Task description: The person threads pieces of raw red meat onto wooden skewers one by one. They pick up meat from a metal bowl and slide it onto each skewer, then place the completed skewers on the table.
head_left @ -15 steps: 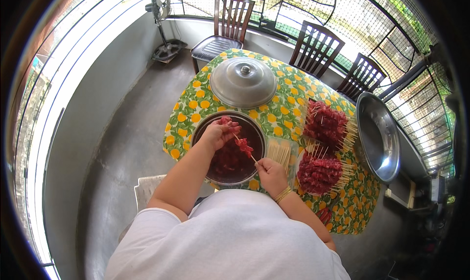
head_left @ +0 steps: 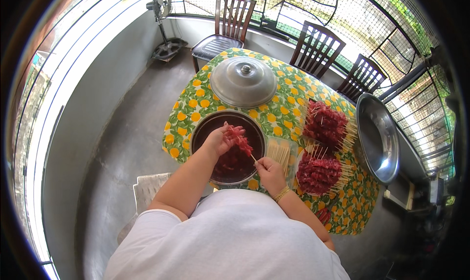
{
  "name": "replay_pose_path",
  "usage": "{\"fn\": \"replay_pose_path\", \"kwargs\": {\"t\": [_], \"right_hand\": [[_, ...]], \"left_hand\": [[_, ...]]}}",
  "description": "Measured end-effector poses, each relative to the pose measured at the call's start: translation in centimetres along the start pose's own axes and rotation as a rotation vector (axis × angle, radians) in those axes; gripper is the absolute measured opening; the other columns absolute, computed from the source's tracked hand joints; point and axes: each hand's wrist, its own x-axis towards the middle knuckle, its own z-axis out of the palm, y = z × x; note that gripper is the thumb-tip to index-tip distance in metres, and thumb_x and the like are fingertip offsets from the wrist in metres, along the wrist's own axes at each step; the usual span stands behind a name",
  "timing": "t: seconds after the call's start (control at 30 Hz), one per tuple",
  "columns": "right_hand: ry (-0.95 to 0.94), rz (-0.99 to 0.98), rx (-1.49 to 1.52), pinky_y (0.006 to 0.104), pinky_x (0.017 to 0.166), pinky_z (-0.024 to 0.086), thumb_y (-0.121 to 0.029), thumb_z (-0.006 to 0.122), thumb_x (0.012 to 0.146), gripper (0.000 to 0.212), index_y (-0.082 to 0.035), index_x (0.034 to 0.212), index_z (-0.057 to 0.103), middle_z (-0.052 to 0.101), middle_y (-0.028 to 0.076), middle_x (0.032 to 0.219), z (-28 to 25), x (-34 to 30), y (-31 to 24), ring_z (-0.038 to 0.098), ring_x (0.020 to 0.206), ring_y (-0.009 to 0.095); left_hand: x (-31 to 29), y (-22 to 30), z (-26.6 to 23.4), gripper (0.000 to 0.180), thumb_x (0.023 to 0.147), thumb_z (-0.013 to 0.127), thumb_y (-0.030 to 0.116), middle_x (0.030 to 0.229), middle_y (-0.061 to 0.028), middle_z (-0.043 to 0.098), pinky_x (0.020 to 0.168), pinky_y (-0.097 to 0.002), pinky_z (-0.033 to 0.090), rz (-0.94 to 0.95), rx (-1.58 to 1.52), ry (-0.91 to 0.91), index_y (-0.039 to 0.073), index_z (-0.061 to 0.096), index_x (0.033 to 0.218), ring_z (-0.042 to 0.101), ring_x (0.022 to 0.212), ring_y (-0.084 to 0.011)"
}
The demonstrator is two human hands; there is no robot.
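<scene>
Grey wall (head_left: 93, 94) curves down the left side, with a pale plastic stool (head_left: 150, 188) low beside the person and a standing fan (head_left: 166, 47) farther back. Next comes the worktop (head_left: 177, 128), its cloth printed with yellow fruit and green leaves. On its near edge sits a round pot (head_left: 201, 131), holding dark liquid and red pieces. Above the pot, the left hand (head_left: 220, 139) has its grip on the upper left end of a strip of red meat (head_left: 240, 137), fingertips against it. Behind the pot rests a domed metal lid (head_left: 243, 84). The meat slants down to the right, over the pot and between the two hands, on a thin stick (head_left: 253, 157). The right hand (head_left: 270, 173) pinches the bare lower end of that stick, its grip just clear of the meat. Loose sticks (head_left: 279, 154) lie in a clear tray beside this hand. Farther right stand two piles of loaded skewers, a near pile (head_left: 319, 174) and a far pile (head_left: 325, 126), then a wide metal basin (head_left: 378, 138), tilted.
</scene>
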Motion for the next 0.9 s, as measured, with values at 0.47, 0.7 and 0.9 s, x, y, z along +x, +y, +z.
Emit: {"fn": "replay_pose_path", "kwargs": {"t": [0.47, 0.7, 0.9], "right_hand": [[0.040, -0.120, -0.282, 0.0410, 0.064, 0.049, -0.020, 0.064, 0.090, 0.015, -0.006, 0.088, 0.067, 0.066, 0.017, 0.080, -1.4, -0.8, -2.1, 0.065, 0.075, 0.036], [0.016, -0.166, -0.349, 0.0433, 0.064, 0.048, -0.019, 0.065, 0.089, 0.013, -0.006, 0.084, 0.067, 0.064, 0.016, 0.078, -1.9, -0.8, -2.8, 0.063, 0.076, 0.036], [-0.025, -0.204, -0.337, 0.0423, 0.065, 0.048, -0.017, 0.065, 0.089, 0.012, -0.006, 0.084, 0.067, 0.064, 0.015, 0.079, -2.3, -0.7, -2.5, 0.063, 0.077, 0.036]], "left_hand": [[0.4, 1.3, -0.4, 0.018, 0.094, 0.064, 0.004, 0.111, -0.0188, 0.067, 0.089, -0.0469, 0.059, 0.197, 0.259, -0.064, -0.002, 0.058, 0.110, 0.068, 0.104, -0.0310], [-0.3, 1.1, 0.4, 0.033, 0.093, 0.067, 0.008, 0.110, -0.0177, 0.068, 0.082, -0.0416, 0.061, 0.249, 0.487, -0.007, 0.001, 0.050, 0.119, 0.070, 0.097, -0.0284], [-0.4, 2.3, 0.1, 0.041, 0.092, 0.068, 0.006, 0.111, -0.0175, 0.068, 0.080, -0.0416, 0.061, 0.135, 0.538, -0.115, 0.002, 0.046, 0.126, 0.071, 0.095, -0.0284]]}}
